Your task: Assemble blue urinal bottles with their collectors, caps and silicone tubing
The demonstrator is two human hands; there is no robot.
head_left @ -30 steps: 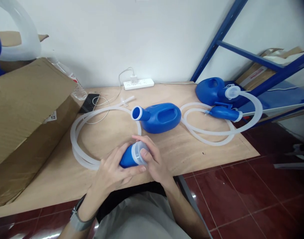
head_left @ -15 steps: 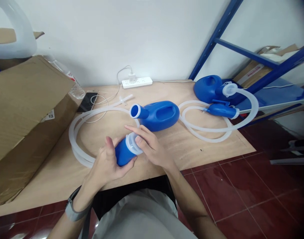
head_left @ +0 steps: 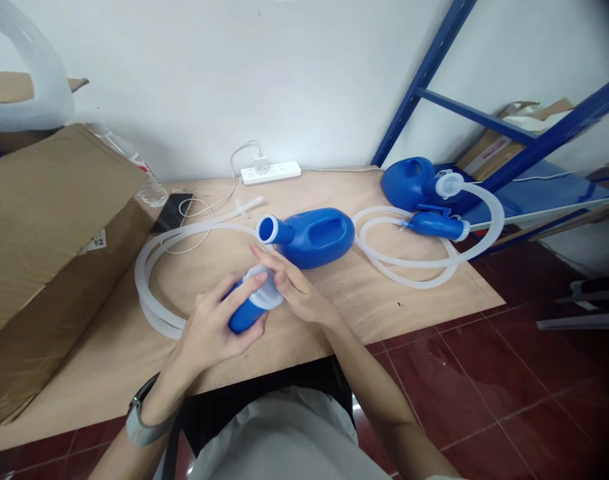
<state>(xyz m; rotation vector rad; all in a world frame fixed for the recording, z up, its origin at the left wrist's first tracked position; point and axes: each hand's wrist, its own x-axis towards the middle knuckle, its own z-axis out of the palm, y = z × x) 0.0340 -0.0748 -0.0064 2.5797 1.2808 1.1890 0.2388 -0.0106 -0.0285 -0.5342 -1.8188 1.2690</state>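
Observation:
My left hand (head_left: 212,327) is wrapped round a blue plastic cup-like piece (head_left: 247,316), tilted up to the right above the table's near edge. A translucent white cap (head_left: 269,293) covers its upper end. My right hand (head_left: 299,287) presses its palm and fingers against that cap from the right, fingers stretched out. Just beyond my hands lies a blue urinal bottle (head_left: 319,237) on its side, its white-rimmed mouth facing left. A translucent hose (head_left: 149,267) lies coiled to the left, running partly behind my left hand.
At the right stand another blue bottle (head_left: 408,183) and a small blue piece (head_left: 437,225) with a looped hose (head_left: 424,283). A cardboard box (head_left: 49,220) fills the left. A power strip (head_left: 270,173), phone (head_left: 172,212) and water bottle (head_left: 149,187) are at the back; a blue shelf (head_left: 477,117) is right.
My left fingers have moved from standing raised to closing over the blue piece and cap. My right hand has shifted from pinching the cap's edge to lying flatter against it. The view has shifted slightly.

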